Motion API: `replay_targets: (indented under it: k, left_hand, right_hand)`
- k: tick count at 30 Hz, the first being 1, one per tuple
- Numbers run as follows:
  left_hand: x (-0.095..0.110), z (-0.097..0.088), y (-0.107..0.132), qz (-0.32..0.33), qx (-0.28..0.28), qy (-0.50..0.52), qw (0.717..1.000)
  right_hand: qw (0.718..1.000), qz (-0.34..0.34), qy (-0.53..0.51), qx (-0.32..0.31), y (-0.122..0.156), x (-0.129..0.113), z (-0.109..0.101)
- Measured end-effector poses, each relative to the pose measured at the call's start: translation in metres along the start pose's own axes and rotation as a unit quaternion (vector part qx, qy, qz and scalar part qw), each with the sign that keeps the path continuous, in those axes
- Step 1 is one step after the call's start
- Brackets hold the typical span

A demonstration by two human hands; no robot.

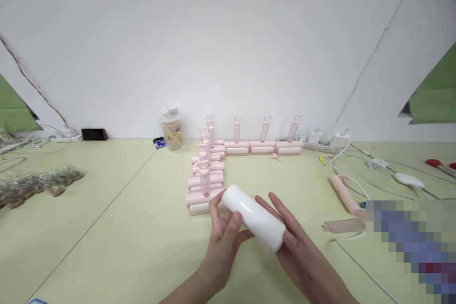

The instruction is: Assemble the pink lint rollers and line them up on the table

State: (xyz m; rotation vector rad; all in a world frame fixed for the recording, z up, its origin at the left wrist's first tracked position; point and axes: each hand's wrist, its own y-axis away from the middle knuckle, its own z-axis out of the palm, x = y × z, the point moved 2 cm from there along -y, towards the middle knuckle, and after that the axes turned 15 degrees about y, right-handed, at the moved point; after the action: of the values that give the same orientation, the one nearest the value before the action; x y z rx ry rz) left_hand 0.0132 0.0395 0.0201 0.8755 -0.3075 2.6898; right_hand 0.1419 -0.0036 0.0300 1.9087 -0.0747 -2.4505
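Observation:
A smooth white cylinder (254, 216) is tilted between my two hands above the table, its upper end toward the left. My left hand (224, 237) grips it near that upper end, thumb on the near side and fingers around the back. At the lower right end, my right hand (297, 251) holds it with the thumb against its side; two fingers stretch out behind it. Just beyond my left hand lies a pale pink case with a white roll (204, 206), and a clear pink tube with a heart-shaped top (204, 178) stands on it.
Several similar pink cases (237, 148) with tubes form an L toward the wall. A small pink heart-shaped piece (276, 156) lies before them. Pink parts (344, 194) and white cables (356, 166) are at right. Small glass domes (53, 183), a phone (93, 134) and a bagged cup (173, 130) are left.

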Motion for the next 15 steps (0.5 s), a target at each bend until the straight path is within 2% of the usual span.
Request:
replay_targets:
  k: [3, 5, 9, 12, 15]
  left_hand:
    - [0.008, 0.009, -0.002, -0.060, 0.005, 0.049, 0.997]
    - [0.007, 0.011, -0.001, -0.128, -0.012, 0.068, 0.989]
    - [-0.008, 0.008, 0.006, -0.263, -0.023, 0.074, 0.962]
    - [-0.024, 0.000, 0.009, -0.324, 0.034, 0.048, 0.944]
    - [-0.035, -0.008, 0.010, -0.313, 0.095, 0.067, 0.943]
  right_hand:
    - [0.980, -0.092, 0.177, 0.013, 0.000, -0.003, -0.006]
    - [0.959, -0.122, 0.255, -0.004, 0.001, -0.006, -0.009]
    - [0.958, -0.104, 0.266, -0.003, 0.003, -0.004, -0.001]
    - [0.931, -0.179, 0.317, 0.016, 0.004, 0.000, 0.011]
    - [0.893, -0.237, 0.381, -0.023, 0.003, 0.000, 0.017]
